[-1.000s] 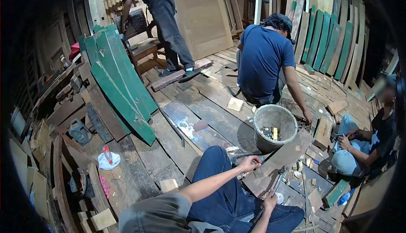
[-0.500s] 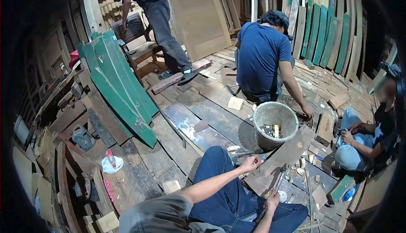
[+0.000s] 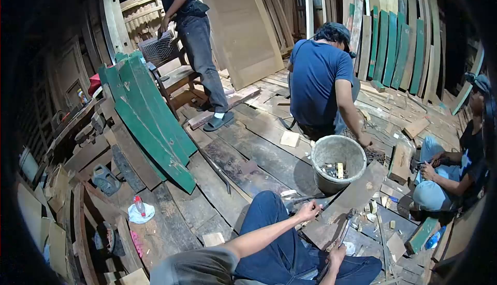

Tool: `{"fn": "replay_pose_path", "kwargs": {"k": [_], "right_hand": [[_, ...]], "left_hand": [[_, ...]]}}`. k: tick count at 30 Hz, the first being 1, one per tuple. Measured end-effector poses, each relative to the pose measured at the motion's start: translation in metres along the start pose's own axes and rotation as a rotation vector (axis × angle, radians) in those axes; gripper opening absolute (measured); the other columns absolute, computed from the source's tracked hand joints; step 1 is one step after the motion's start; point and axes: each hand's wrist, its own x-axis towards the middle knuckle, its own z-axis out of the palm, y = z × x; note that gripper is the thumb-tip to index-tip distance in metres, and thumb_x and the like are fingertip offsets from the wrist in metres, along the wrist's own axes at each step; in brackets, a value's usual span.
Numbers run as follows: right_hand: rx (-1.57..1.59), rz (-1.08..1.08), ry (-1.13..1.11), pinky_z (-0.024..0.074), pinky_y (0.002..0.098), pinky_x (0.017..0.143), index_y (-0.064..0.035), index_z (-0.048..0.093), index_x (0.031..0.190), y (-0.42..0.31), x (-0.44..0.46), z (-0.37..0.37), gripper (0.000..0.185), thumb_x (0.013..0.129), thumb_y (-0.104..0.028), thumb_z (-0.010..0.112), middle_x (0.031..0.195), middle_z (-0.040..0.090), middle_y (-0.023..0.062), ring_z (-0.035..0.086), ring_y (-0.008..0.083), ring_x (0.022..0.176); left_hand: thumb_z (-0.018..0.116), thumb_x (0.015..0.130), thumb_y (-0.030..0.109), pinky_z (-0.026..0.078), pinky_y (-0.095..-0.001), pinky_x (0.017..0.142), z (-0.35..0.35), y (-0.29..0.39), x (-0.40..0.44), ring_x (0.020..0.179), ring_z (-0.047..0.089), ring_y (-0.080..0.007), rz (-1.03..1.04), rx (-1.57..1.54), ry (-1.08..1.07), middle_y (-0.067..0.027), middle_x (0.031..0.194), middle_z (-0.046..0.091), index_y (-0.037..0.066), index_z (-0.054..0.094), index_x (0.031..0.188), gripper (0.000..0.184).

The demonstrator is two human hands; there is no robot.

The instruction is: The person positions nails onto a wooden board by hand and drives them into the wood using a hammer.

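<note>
My left hand [image 3: 309,211] is closed in a pinch over my bent knee, near the bucket; what it holds is too small to name. My right hand [image 3: 336,256] is wrapped round the handle of a hammer-like tool [image 3: 346,229], whose head points up and away from me. A brown board [image 3: 365,186] lies on the floor beyond both hands. Beside that board stands a grey bucket [image 3: 322,179] with small pieces inside, among them a yellowish one.
A person in blue [image 3: 321,83] squats behind the bucket. Another person [image 3: 199,52] stands by a wooden chair [image 3: 178,75]. A third [image 3: 455,166] sits at the right. Green boards [image 3: 150,119] lean at the left. A bottle [image 3: 140,206] stands on white plastic.
The standing person has straightened up and shifted a foot. The squatting person's arm has drawn nearer the bucket. My hands have barely moved; the view has shifted slightly.
</note>
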Motion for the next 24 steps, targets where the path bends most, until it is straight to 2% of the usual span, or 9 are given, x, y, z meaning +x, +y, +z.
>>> {"fn": "replay_pose_path", "kwargs": {"k": [6,10,13,15,17,18,20,22,24], "right_hand": [[-0.041,-0.012,0.018,0.0471,0.0484,0.054,0.0077,0.055,0.089,0.033,0.022,0.01,0.049,0.101,-0.039,0.046,0.061,0.058,0.0245,0.062,0.039,0.054],[-0.131,-0.171,0.103,0.0474,0.0476,0.054,0.0072,0.056,0.084,0.042,0.029,0.015,0.052,0.1,-0.042,0.047,0.061,0.058,0.0232,0.063,0.0371,0.056],[-0.08,-0.099,0.043,0.0468,0.0456,0.048,0.007,0.056,0.084,-0.02,-0.018,-0.01,0.053,0.1,-0.043,0.047,0.059,0.057,0.021,0.062,0.0337,0.052],[-0.063,-0.106,0.05,0.0441,0.0429,0.039,0.0064,0.055,0.082,0.004,0.002,0.0,0.053,0.1,-0.043,0.047,0.056,0.056,0.0182,0.058,0.0302,0.043],[-0.065,-0.187,0.08,0.0426,0.0418,0.036,0.0063,0.054,0.082,0.036,0.024,0.012,0.053,0.1,-0.043,0.047,0.056,0.056,0.0171,0.056,0.0295,0.041],[-0.01,-0.03,0.013,0.0453,0.0439,0.042,0.0067,0.054,0.083,0.007,0.003,0.001,0.052,0.1,-0.042,0.048,0.059,0.057,0.0193,0.059,0.0313,0.047],[-0.039,0.017,0.03,0.0468,0.0463,0.05,0.0073,0.055,0.083,-0.005,-0.002,-0.001,0.052,0.1,-0.042,0.049,0.062,0.058,0.0212,0.061,0.034,0.053],[-0.071,-0.02,0.048,0.0474,0.0501,0.063,0.0086,0.056,0.084,0.037,0.03,0.014,0.052,0.099,-0.041,0.05,0.067,0.06,0.0255,0.063,0.0399,0.063],[-0.033,-0.014,0.043,0.0469,0.0505,0.064,0.0094,0.057,0.085,0.036,0.028,0.014,0.052,0.099,-0.04,0.051,0.068,0.061,0.0269,0.062,0.0422,0.066]], "left_hand": [[0.056,0.095,0.048,0.049,-0.0447,0.065,-0.003,0.0,0.0,0.074,0.066,-0.0354,0.024,0.084,0.012,-0.0219,0.079,0.066,0.0,0.061,0.09,0.048],[0.055,0.096,0.047,0.05,-0.0447,0.069,-0.002,-0.002,0.001,0.079,0.066,-0.0356,0.002,0.11,-0.027,-0.0226,0.083,0.066,0.0,0.064,0.09,0.048],[0.053,0.097,0.047,0.049,-0.0454,0.072,-0.003,0.0,0.0,0.082,0.066,-0.0362,0.003,0.117,-0.044,-0.0227,0.085,0.067,-0.001,0.066,0.092,0.049],[0.052,0.097,0.047,0.049,-0.0462,0.074,-0.003,0.001,-0.001,0.085,0.066,-0.0369,-0.003,0.12,-0.053,-0.0227,0.087,0.067,0.0,0.067,0.093,0.05],[0.053,0.096,0.049,0.049,-0.048,0.07,0.003,-0.01,0.003,0.08,0.068,-0.0363,0.033,0.1,-0.011,-0.0213,0.078,0.067,0.001,0.068,0.084,0.052],[0.052,0.096,0.049,0.049,-0.048,0.07,0.004,-0.012,0.004,0.078,0.068,-0.0355,0.019,0.091,-0.027,-0.0207,0.077,0.067,0.001,0.067,0.084,0.052],[0.049,0.097,0.05,0.048,-0.0459,0.068,0.01,-0.024,0.007,0.071,0.067,-0.0297,0.064,0.068,-0.019,-0.0173,0.071,0.066,0.003,0.067,0.084,0.053],[0.05,0.097,0.048,0.05,-0.0438,0.074,-0.006,0.002,0.004,0.082,0.067,-0.0302,-0.055,0.126,-0.19,-0.0203,0.085,0.068,0.001,0.069,0.091,0.051],[0.052,0.097,0.047,0.051,-0.0394,0.077,-0.011,0.012,0.001,0.086,0.067,-0.0269,-0.091,0.117,-0.241,-0.0207,0.091,0.068,0.001,0.069,0.096,0.049]]}}
